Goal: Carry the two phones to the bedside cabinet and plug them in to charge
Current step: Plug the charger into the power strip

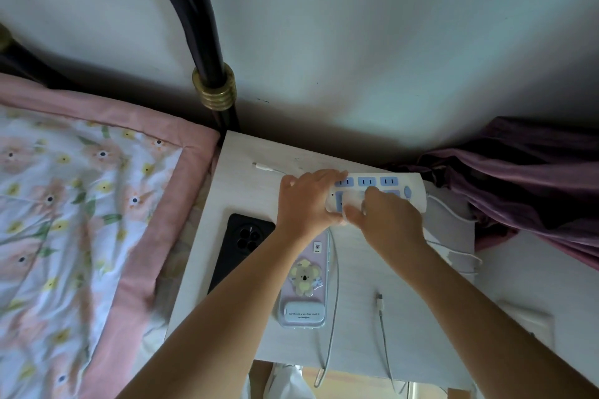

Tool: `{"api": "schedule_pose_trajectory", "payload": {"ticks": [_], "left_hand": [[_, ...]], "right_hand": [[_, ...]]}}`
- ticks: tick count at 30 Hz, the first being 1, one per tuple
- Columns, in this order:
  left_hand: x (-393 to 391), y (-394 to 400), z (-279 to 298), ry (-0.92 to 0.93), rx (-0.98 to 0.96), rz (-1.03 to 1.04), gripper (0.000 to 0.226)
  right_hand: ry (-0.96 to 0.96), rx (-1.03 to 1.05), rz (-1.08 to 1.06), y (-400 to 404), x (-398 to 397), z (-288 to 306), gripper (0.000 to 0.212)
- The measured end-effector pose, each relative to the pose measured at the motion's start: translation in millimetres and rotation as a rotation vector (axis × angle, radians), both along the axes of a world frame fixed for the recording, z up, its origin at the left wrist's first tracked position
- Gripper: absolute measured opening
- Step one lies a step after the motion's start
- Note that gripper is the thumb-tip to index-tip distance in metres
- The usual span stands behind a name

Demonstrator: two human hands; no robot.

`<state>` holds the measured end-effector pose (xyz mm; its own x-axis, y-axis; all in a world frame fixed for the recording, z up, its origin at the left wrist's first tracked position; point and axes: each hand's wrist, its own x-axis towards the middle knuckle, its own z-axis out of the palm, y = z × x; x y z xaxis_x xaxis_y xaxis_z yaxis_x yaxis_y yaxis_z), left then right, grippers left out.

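Observation:
A black phone (240, 246) lies face down on the white bedside cabinet (389, 317), left of a phone in a clear case with a koala sticker (303, 288). My left arm crosses over both. A white power strip with blue sockets (385, 183) sits at the cabinet's back. My left hand (308, 201) grips the strip's left end. My right hand (385, 220) presses a white charger plug (353, 201) onto the strip's front row. One white cable end (259, 165) lies at the back left; another cable end (380, 298) lies near the front.
A bed with a pink floral quilt (81, 220) borders the cabinet on the left, with a black metal bedpost (214, 81) at the corner. Purple cloth (534, 178) is bunched at the right. White cables (330, 350) hang over the cabinet's front edge.

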<state>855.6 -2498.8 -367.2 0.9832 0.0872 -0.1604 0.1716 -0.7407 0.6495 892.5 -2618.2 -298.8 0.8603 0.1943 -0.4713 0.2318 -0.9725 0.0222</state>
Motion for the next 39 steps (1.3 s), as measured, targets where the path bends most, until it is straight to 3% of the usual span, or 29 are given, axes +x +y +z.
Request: {"api": "schedule_pose_trajectory", "payload": {"ticks": [5,15,27,31,39], "left_hand": [[-5,-5,-2,-0.019,-0.019,0.026,0.07],[1,5,-10,-0.031,0.058,-0.068,0.086],[5,5,-10,-0.047,0.065,-0.075,0.086],[6,6,-15,-0.068,0.083,-0.064,0.079],[6,6,-18,-0.09,0.087,-0.089,0.073]], "right_hand": [[-0.107,-0.027,0.027,-7,-20,-8,0.033],[0.178,-0.09,-0.028,15,22,5,0.023],[0.297,-0.155,-0.009,28,37,9,0.018],[0.263,-0.214,0.031,37,34,8,0.03],[0.189,-0.252,0.044,38,23,3,0.028]]}}
